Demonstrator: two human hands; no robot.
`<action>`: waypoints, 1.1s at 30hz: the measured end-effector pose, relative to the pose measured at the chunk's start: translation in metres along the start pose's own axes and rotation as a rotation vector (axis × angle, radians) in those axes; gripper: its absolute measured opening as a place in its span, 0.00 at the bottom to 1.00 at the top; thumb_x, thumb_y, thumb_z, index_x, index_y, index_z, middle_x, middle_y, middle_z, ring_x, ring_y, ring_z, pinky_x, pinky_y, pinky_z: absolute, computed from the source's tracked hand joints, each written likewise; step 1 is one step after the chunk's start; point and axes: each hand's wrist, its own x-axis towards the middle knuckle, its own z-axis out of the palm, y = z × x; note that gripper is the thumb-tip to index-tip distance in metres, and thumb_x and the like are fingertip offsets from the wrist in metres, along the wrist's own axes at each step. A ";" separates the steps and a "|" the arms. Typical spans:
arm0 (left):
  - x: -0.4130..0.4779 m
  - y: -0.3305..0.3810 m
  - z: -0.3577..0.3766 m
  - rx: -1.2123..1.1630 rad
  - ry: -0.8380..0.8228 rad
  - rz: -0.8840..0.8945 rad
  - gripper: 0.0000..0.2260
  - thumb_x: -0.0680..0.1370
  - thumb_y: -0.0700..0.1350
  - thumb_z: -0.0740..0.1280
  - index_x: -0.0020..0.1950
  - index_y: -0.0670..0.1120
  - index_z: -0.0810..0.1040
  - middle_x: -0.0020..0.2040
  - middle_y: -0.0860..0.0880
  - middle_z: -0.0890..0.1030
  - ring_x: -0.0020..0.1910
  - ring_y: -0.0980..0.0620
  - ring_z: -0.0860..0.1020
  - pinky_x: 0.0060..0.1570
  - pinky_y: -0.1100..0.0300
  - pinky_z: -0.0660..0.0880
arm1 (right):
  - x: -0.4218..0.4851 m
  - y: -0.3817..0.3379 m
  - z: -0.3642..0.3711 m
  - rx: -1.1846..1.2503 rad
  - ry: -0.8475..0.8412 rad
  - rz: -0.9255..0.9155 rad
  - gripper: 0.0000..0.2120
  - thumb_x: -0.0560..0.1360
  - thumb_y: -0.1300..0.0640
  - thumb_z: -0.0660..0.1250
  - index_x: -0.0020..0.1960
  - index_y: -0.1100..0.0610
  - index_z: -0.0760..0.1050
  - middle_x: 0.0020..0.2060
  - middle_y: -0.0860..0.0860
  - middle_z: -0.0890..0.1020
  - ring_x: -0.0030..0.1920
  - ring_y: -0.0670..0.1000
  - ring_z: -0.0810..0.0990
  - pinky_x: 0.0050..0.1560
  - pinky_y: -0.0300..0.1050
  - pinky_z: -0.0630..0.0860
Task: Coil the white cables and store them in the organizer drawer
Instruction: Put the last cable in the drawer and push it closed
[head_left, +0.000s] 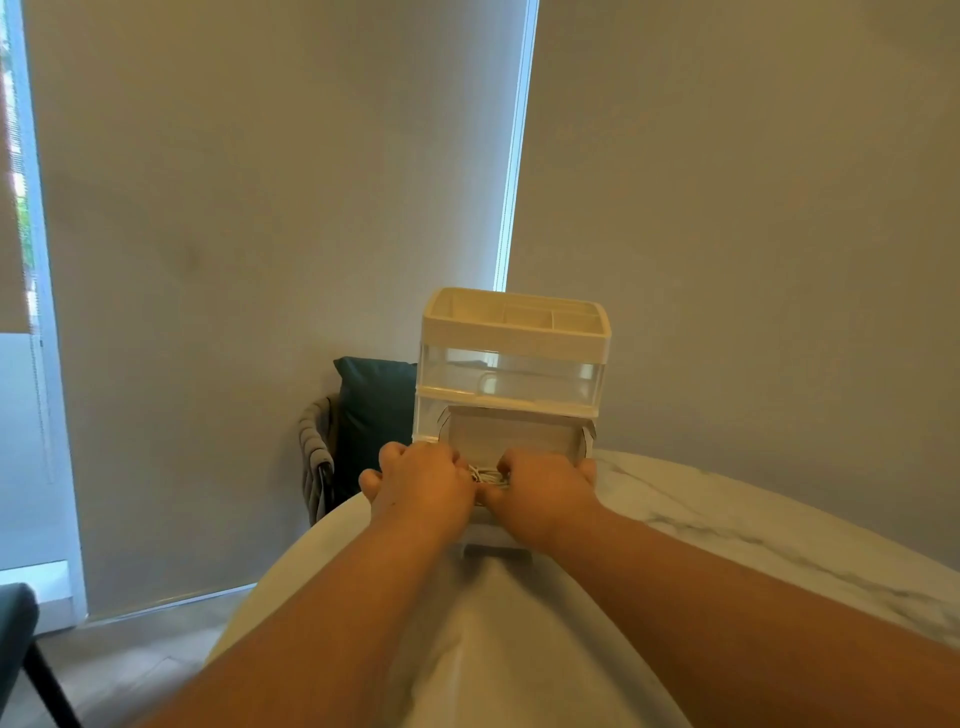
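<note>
White cables (488, 475) going into the open drawer (496, 545).
The left hand (421, 483) and right hand (545, 493) sit close together with fingers curled on the cables between them, likely so the coil stays tight. The organizer (514, 332) stands just behind the hands on the table (727, 519).

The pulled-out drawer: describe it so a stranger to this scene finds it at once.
A cream organizer stands on the marble table. Its bottom drawer is slid out, with white cables inside; the clear drawer above it is shut.
</note>
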 end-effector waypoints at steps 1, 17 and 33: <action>0.000 0.002 0.000 0.068 0.012 0.011 0.11 0.82 0.54 0.59 0.61 0.58 0.77 0.62 0.51 0.73 0.63 0.47 0.64 0.61 0.47 0.61 | 0.002 0.000 0.002 -0.018 -0.021 0.004 0.20 0.77 0.34 0.56 0.54 0.47 0.76 0.47 0.49 0.81 0.53 0.53 0.76 0.61 0.55 0.62; 0.019 -0.003 0.011 0.269 -0.061 0.106 0.13 0.80 0.55 0.66 0.64 0.59 0.78 0.60 0.50 0.78 0.60 0.48 0.70 0.62 0.47 0.64 | -0.004 -0.001 -0.001 -0.253 -0.207 -0.157 0.22 0.83 0.48 0.46 0.62 0.52 0.76 0.60 0.55 0.75 0.64 0.59 0.65 0.65 0.62 0.58; 0.013 -0.005 0.006 0.180 0.001 0.199 0.12 0.81 0.54 0.63 0.64 0.57 0.78 0.58 0.51 0.80 0.58 0.50 0.76 0.63 0.48 0.67 | -0.003 0.007 0.006 -0.134 -0.109 -0.192 0.25 0.81 0.42 0.44 0.49 0.50 0.78 0.44 0.51 0.80 0.50 0.54 0.74 0.64 0.58 0.61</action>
